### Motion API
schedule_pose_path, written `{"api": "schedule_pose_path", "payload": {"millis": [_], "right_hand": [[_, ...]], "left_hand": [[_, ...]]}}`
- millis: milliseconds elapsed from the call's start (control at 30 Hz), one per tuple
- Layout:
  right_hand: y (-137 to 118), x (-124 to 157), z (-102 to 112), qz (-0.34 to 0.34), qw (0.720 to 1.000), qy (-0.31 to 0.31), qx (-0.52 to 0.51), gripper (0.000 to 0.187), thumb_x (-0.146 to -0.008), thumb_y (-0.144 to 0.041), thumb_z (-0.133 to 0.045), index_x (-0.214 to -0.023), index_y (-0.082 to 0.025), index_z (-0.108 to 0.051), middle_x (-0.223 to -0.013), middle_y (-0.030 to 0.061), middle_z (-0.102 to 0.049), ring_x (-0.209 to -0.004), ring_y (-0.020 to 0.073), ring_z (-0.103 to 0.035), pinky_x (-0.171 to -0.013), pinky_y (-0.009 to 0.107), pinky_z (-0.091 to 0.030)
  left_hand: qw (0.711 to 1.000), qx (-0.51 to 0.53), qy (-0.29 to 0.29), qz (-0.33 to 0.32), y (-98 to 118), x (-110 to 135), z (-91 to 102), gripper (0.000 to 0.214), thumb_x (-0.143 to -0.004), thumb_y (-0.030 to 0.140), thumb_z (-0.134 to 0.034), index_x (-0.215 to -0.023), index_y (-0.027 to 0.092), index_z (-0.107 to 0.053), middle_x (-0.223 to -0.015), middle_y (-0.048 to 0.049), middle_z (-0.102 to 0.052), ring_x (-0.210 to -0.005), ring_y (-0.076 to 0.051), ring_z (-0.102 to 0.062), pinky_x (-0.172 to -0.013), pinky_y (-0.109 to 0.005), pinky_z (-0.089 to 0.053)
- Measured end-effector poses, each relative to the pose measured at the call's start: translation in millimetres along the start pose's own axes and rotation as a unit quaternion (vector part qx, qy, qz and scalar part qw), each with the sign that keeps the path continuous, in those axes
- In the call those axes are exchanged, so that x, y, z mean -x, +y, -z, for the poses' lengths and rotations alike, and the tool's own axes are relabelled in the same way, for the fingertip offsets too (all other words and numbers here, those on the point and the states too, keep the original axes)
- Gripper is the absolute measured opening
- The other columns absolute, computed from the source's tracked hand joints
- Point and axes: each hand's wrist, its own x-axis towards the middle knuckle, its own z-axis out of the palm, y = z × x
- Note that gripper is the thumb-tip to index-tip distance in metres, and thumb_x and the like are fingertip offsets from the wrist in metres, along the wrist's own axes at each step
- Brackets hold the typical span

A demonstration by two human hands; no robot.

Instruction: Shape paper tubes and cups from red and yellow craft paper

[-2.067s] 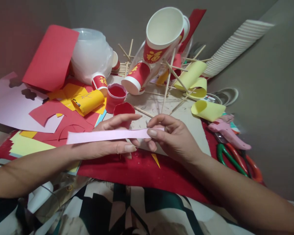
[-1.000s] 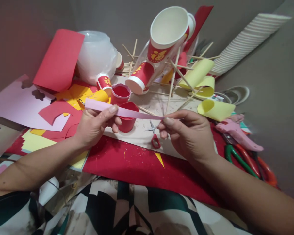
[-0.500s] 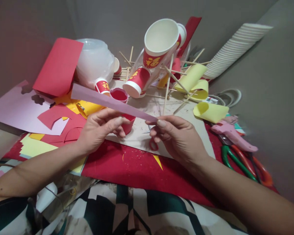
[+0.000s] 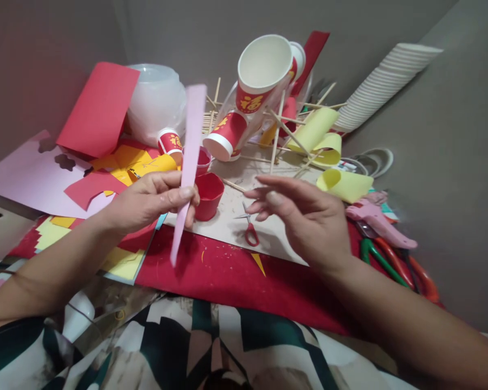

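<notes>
One-handed, holds the pink strip (image 4: 192, 143) above the desk's (image 4: 293, 292) near edge, left hand (image 4: 156, 197) pinched around its middle, probably to leave both ends free. Poises the right hand (image 4: 309, 222) well apart from it, fingers parted and nothing visible between them, over the pale board's (image 4: 230, 227) near right corner. Has small scissors (image 4: 251, 234) lying by that board's near edge, handles nearward, seemingly for easy reach; red cup (image 4: 209, 200) upright just beyond the left hand, likely for steadiness.
</notes>
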Motion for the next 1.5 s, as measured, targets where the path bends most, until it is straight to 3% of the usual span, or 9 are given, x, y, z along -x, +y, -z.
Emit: {"api": "schedule_pose_path", "payload": {"millis": [100,267,400,600,733,867,1200,1333,1500], "right_hand": [[-9,-10,5,0.035,0.999,0.016,0.000,0.023,-0.091,-0.033,-0.075,-0.113,-0.028,-0.075,-0.099,0.0021,-0.079,-0.076,0.0136,-0.075,-0.064,0.024,-0.062],[-18,-23,3,-0.011,0.998,-0.052,-0.041,0.038,-0.085,-0.045,-0.079,-0.120,-0.033,-0.071,-0.106,0.0001,-0.077,-0.082,0.0152,-0.075,-0.062,0.024,-0.062],[-23,-26,-2,-0.019,0.998,-0.054,-0.034,0.036,-0.083,-0.040,-0.082,-0.116,-0.032,-0.072,-0.076,-0.0041,-0.074,-0.062,0.0125,-0.070,-0.055,0.023,-0.059],[-22,-12,-15,-0.002,0.999,-0.040,-0.002,0.025,-0.082,-0.026,-0.081,-0.106,-0.028,-0.075,-0.067,-0.0054,-0.073,-0.055,0.0122,-0.069,-0.053,0.024,-0.059],[-16,3,-21,0.022,0.999,-0.026,0.036,0.010,-0.083,-0.023,-0.079,-0.092,-0.026,-0.079,-0.073,-0.0029,-0.075,-0.058,0.0123,-0.070,-0.052,0.024,-0.060],[-11,14,-13,0.011,0.998,-0.014,0.055,0.010,-0.083,-0.017,-0.077,-0.085,-0.026,-0.080,-0.069,-0.0031,-0.075,-0.054,0.0115,-0.069,-0.052,0.023,-0.059],[-15,17,17,-0.106,0.986,-0.119,0.051,0.020,-0.076,-0.013,-0.081,-0.088,-0.028,-0.083,-0.072,-0.0025,-0.079,-0.061,0.0156,-0.076,-0.062,0.025,-0.067],[-16,18,19,-0.102,0.981,-0.153,0.060,0.020,-0.080,-0.015,-0.080,-0.094,-0.029,-0.083,-0.076,-0.0016,-0.080,-0.066,0.0169,-0.078,-0.065,0.025,-0.067],[-15,17,18,-0.045,0.979,-0.166,0.110,0.019,-0.079,-0.013,-0.080,-0.092,-0.026,-0.084,-0.077,-0.0003,-0.080,-0.064,0.0152,-0.077,-0.060,0.021,-0.064]], "left_hand": [[0.993,-0.059,-0.071,0.067,13,2,3.7,0.021,-0.087,0.036,-0.076,-0.088,0.014,-0.074,-0.063,-0.0048,-0.071,-0.055,-0.013,-0.065,-0.055,-0.020,-0.053],[0.974,-0.081,-0.159,0.140,19,-2,-0.5,0.012,-0.089,0.029,-0.072,-0.088,0.017,-0.075,-0.069,-0.0034,-0.071,-0.054,-0.012,-0.064,-0.051,-0.018,-0.051],[0.957,-0.095,-0.204,0.184,17,-1,-2.5,0.017,-0.091,0.032,-0.070,-0.098,0.016,-0.071,-0.066,-0.0037,-0.070,-0.055,-0.013,-0.064,-0.050,-0.017,-0.048],[0.977,-0.105,-0.135,0.127,14,-5,-15.9,0.023,-0.088,0.029,-0.073,-0.107,0.020,-0.064,-0.081,-0.0033,-0.073,-0.065,-0.013,-0.067,-0.058,-0.019,-0.050],[0.995,-0.057,-0.041,0.070,2,-12,-32.4,0.031,-0.081,0.021,-0.076,-0.109,0.020,-0.063,-0.068,0.0027,-0.066,-0.055,-0.008,-0.056,-0.054,-0.016,-0.040],[0.998,-0.012,-0.006,0.066,-12,-16,-46.8,0.026,-0.078,0.019,-0.076,-0.100,0.018,-0.062,-0.065,0.0033,-0.065,-0.055,-0.007,-0.054,-0.054,-0.016,-0.038],[0.993,0.054,-0.061,0.088,-29,-20,-52.6,0.018,-0.085,0.022,-0.074,-0.095,0.020,-0.060,-0.059,0.0055,-0.060,-0.046,-0.007,-0.054,-0.046,-0.014,-0.040],[0.993,0.021,-0.064,0.095,-26,-18,-54.6,0.012,-0.090,0.026,-0.070,-0.093,0.019,-0.061,-0.060,0.0069,-0.053,-0.042,-0.002,-0.039,-0.041,-0.012,-0.027],[0.992,-0.121,-0.023,0.010,-24,-12,-58.9,0.018,-0.081,0.025,-0.077,-0.090,0.017,-0.063,-0.075,0.0024,-0.065,-0.065,-0.008,-0.061,-0.057,-0.015,-0.046]]}}
